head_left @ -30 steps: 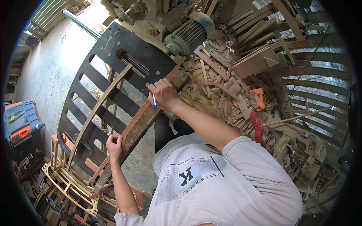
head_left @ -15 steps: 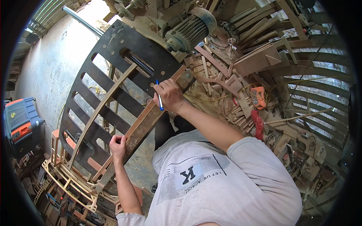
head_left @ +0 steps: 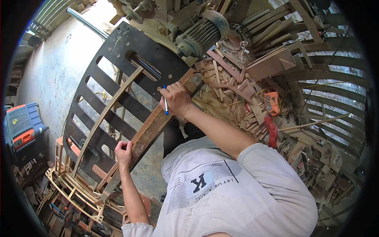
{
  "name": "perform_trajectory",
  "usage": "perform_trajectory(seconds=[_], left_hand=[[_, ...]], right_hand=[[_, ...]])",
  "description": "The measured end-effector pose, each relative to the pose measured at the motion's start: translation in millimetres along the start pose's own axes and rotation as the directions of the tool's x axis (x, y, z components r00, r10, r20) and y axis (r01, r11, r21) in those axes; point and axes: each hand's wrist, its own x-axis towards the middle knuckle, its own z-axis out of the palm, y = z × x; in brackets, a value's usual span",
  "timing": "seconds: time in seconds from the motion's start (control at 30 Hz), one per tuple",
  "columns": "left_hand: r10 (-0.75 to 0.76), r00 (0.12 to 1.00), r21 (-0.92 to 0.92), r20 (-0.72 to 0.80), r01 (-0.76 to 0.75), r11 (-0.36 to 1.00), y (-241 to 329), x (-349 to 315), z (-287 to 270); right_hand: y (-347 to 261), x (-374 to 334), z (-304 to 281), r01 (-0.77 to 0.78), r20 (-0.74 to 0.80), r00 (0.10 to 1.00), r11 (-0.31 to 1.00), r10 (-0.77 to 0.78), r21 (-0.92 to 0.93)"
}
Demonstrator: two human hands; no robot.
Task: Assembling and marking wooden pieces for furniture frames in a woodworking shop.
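Note:
My right hand (head_left: pixel 175 98) is closed around a blue-and-white pen (head_left: pixel 166 104), which stands out from the fingers with its blue end toward me. That hand rests over a long reddish-brown wooden strip (head_left: pixel 147 125) lying along the near edge of a dark slotted machine table (head_left: pixel 138 102). Farther down the strip, on the left, my left hand (head_left: pixel 123 155) has its thumb and forefinger curled together at the strip's edge. Its other fingers are partly hidden, and whatever lies between the fingertips is too small to make out. A thin curved wooden piece (head_left: pixel 104 112) crosses the table beyond both hands.
An electric motor (head_left: pixel 201 33) sits beyond the table. Wood offcuts (head_left: pixel 250 122) are heaped at right, near an orange tool (head_left: pixel 271 103) and a red-headed brush (head_left: pixel 271 132). At far left stands a blue-and-orange machine (head_left: pixel 24 126); wooden frames (head_left: pixel 73 195) lie at lower left.
The pen has tilted slightly, its near end moving a little left. Both hands stay at about the same places along the strip.

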Motion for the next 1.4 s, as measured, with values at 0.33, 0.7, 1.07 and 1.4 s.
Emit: perform_trajectory(seconds=[0.33, 0.7, 1.07, 1.4], left_hand=[[0.011, 1.0, 0.047, -0.02, -0.01, 0.999, -7.5, 5.5, -3.2], [0.032, 0.998, 0.034, -0.05, -0.03, 0.999, -7.7, 8.9, 0.8], [-0.104, 0.992, 0.223, -0.065, 0.116, 0.968, 10.3, 5.8, -8.7], [0.065, 0.99, 0.127, -0.128, -0.049, 0.991, -3.1, 2.6, -47.2]], right_hand=[[-0.5, 1.8, 5.3, -0.009, 0.013, 1.0, 1.0, 0.009, 0.007], [2.7, 5.2, 7.8, 0.007, -0.008, 1.0, 1.0, -0.007, 0.004], [-3.1, 6.5, 12.5, 0.104, -0.051, 0.993, 0.993, -0.102, 0.047], [-113.4, 52.6, 9.1, 0.312, 0.534, 0.738, 0.91, -0.412, 0.272]])
